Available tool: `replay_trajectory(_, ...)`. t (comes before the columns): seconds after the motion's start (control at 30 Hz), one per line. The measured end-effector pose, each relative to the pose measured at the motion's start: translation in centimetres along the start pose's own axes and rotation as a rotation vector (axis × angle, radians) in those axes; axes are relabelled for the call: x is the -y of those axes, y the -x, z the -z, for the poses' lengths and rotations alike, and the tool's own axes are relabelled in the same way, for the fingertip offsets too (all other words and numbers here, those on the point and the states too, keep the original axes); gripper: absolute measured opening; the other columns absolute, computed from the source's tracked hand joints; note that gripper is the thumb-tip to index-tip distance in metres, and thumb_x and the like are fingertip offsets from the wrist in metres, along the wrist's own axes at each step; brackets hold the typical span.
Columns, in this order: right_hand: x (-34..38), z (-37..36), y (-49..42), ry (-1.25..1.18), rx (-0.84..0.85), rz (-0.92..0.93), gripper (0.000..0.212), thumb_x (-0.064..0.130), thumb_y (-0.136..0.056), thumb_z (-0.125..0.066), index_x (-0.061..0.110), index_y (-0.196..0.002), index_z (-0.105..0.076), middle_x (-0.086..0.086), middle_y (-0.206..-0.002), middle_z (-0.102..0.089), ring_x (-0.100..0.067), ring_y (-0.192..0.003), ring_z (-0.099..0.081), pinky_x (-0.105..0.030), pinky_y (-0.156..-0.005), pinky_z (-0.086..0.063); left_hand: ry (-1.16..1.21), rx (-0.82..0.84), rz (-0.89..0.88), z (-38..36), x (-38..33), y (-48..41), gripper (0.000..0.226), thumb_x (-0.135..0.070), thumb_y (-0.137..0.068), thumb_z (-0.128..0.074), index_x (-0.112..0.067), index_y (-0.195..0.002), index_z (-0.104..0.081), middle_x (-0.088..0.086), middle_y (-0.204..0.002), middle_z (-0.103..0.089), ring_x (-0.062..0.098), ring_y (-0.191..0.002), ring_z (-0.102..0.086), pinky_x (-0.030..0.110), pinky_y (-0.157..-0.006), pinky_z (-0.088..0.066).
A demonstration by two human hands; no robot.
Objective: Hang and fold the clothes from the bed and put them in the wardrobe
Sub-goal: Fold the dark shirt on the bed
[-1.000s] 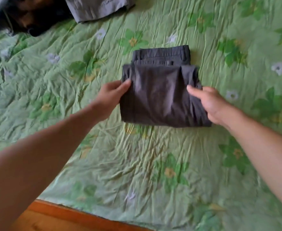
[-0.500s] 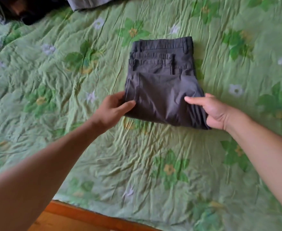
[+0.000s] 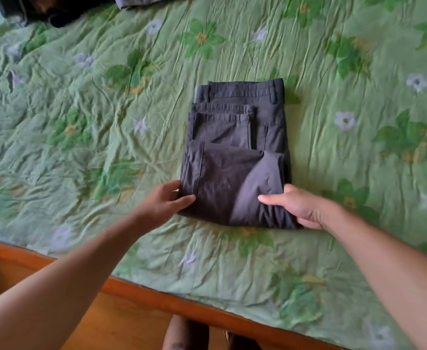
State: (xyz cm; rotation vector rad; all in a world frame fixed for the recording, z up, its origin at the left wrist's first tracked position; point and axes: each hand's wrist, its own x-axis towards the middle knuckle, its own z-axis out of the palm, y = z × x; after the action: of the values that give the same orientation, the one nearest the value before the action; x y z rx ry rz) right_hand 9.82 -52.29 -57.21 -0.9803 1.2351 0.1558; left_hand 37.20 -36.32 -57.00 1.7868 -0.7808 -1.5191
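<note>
A pair of dark grey trousers (image 3: 235, 147) lies folded into a compact stack on the green floral bedspread (image 3: 106, 147), waistband at the far end. My left hand (image 3: 167, 202) grips the near left corner of the fold, thumb on top and fingers under the edge. On the near right corner my right hand (image 3: 295, 205) does the same, its thumb lying across the top layer and its fingers tucked beneath.
A dark garment pile (image 3: 43, 11) and a grey garment (image 3: 141, 1) lie at the far left edge of the bed. The orange wooden bed frame (image 3: 157, 299) runs along the near side, and the wooden floor (image 3: 116, 332) shows below it.
Both hands have slid from the sides of the fold toward its near corners. The view has pulled back, so the bed frame and floor show more.
</note>
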Motion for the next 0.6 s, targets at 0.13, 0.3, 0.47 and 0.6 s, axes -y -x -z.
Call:
replay_trajectory(0.13, -0.1, -0.1, -0.1, 0.110, -0.125, 0.101, 0.064, 0.044, -0.071, -0.086, 0.006, -0.116, -0.060, -0.009, -0.121, -0.067, -0.022, -0.114, -0.062, -0.047, -0.110, -0.044, 0.006, -0.087, -0.030, -0.5, -0.8, 0.2, 0.049, -0.044, -0.076, -0.073, -0.003, -0.103, -0.066, 0.020, -0.092, -0.068, 0.024, -0.087, -0.064, 0.048, -0.086, -0.053)
replay_trajectory(0.3, 3.3, 0.1, 0.2, 0.098, -0.271, 0.183, 0.067, 0.049, -0.057, -0.081, 0.008, -0.105, -0.058, -0.011, -0.115, -0.066, -0.026, -0.111, -0.062, -0.049, -0.107, -0.045, 0.150, -0.129, -0.054, -1.0, -4.4, -1.5, 0.022, -0.013, -0.092, -0.067, -0.010, -0.114, -0.061, 0.012, -0.106, -0.074, 0.020, -0.096, -0.068, 0.040, -0.091, -0.054)
replay_trajectory(0.47, 8.4, 2.5, -0.6, -0.119, -0.316, 0.313, 0.041, 0.022, -0.074, -0.084, 0.011, -0.108, -0.063, -0.010, -0.113, -0.073, -0.025, -0.106, -0.070, -0.051, -0.103, -0.051, 0.250, -0.214, -0.152, 0.2, -8.5, -4.7, 0.020, -0.004, -0.099, -0.058, -0.010, -0.117, -0.055, 0.013, -0.110, -0.073, 0.021, -0.097, -0.070, 0.034, -0.089, -0.057)
replay_trajectory(0.6, 11.1, 3.3, -4.3, 0.100, -0.392, 0.304, 0.079, 0.036, -0.079, -0.076, 0.019, -0.147, -0.040, -0.008, -0.143, -0.056, -0.028, -0.128, -0.057, -0.046, -0.111, -0.043, 0.058, -0.303, 0.072, 1.2, -8.9, -9.9, 0.029, -0.022, -0.095, -0.067, -0.026, -0.122, -0.056, 0.007, -0.103, -0.072, 0.025, -0.093, -0.071, 0.039, -0.087, -0.059)
